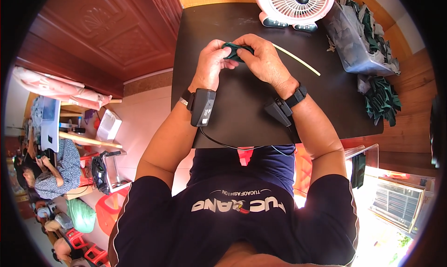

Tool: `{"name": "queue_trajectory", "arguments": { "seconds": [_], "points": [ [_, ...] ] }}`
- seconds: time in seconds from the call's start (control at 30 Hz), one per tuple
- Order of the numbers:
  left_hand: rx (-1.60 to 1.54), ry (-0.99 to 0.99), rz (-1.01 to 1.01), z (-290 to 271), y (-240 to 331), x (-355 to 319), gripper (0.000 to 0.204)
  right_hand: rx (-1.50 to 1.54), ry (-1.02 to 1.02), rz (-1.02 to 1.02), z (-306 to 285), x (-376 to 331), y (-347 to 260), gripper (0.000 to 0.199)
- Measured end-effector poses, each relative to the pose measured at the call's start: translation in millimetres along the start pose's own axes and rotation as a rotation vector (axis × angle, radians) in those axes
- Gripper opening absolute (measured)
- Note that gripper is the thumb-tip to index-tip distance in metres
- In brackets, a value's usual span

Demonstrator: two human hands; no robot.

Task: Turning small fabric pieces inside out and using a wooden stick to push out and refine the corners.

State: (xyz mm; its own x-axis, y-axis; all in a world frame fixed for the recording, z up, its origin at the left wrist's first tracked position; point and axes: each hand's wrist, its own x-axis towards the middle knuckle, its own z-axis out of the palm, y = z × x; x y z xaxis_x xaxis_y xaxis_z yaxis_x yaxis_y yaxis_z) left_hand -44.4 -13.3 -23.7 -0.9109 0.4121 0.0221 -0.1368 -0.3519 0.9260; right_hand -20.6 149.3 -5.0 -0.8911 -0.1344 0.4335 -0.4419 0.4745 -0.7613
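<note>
Both my hands are raised over the far part of a dark table (242,113), working on one small piece of dark green cloth (232,50). My left hand (208,64) pinches its left side between thumb and fingers. From the right, my right hand (266,60) grips the same cloth, thumb in front and fingers curled over the top. The cloth looks folded or bunched; much of it is hidden by my fingers. A thin pale green stick or tube (300,62) extends rightward from behind my right hand. Its other end is hidden, so I cannot tell whether it is held.
A pink fan (298,23) stands at the table's far edge. At the right, a clear plastic bin (356,60) is heaped with grey and green cloth, beside a dark green cloth bundle (382,99). A cable hangs between my wrist-strapped black boxes. Other people sit at the far left.
</note>
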Motion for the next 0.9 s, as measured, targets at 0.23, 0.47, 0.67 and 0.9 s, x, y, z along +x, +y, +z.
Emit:
{"name": "queue_trajectory", "arguments": {
  "seconds": [0.23,0.47,0.67,0.9],
  "points": [
    [0.022,0.095,-0.018,8.3,0.9,-4.3,0.015,-0.028,0.034,0.098,1.4,-0.4,-3.7,0.016],
    [0.026,0.007,-0.033,2.0,4.3,1.0,0.016,-0.068,0.102,0.037,2.2,-1.9,-9.4,0.012],
    [-0.04,-0.048,-0.06,-4.6,-0.7,2.1,0.018,-0.141,0.113,0.015,2.8,-0.8,-2.4,0.011],
    [0.062,-0.45,-0.304,4.3,17.4,-8.2,0.029,0.027,-0.076,-0.096,-10.5,4.4,3.1,0.01]
  ]
}}
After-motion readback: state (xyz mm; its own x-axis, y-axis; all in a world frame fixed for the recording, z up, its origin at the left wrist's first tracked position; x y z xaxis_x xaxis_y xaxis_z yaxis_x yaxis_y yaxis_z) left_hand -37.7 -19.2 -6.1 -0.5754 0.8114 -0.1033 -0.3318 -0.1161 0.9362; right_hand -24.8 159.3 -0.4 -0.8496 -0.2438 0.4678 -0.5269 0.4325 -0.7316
